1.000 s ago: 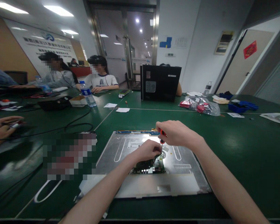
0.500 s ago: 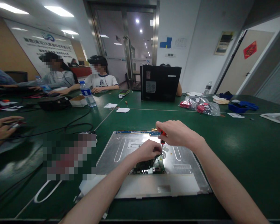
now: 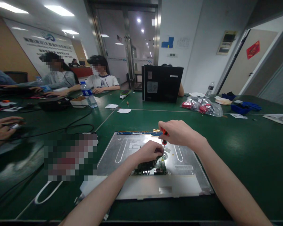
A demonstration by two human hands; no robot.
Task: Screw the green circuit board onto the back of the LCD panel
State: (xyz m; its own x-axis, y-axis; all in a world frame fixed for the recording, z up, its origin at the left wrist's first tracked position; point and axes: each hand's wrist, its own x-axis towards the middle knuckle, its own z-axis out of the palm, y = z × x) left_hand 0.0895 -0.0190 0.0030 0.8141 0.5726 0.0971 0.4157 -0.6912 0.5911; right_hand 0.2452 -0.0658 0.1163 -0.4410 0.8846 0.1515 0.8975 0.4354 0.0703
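Observation:
A flat silver display panel (image 3: 132, 188) lies on the green table in front of me, with a thin blue circuit strip (image 3: 134, 134) along its far edge. On the panel sits a green circuit board (image 3: 159, 171), partly covered by my left hand. My right hand (image 3: 179, 131) grips a red and black screwdriver (image 3: 164, 138) from above; its shaft points steeply down at the board. Close to the screwdriver's tip is my left hand (image 3: 151, 150), its fingers curled and pinched together over the board's far side. What those fingers hold, if anything, is hidden.
Beyond the panel stands a black computer case (image 3: 162, 83). Bagged red items (image 3: 201, 106) and blue trays (image 3: 240, 109) lie at the right. A water bottle (image 3: 88, 94), cables (image 3: 77, 127) and a co-worker's hand (image 3: 3, 127) are at the left. Other people sit across the table.
My right hand has shifted very slightly and turned a little on the screwdriver handle. My left hand and the panel stay where they were.

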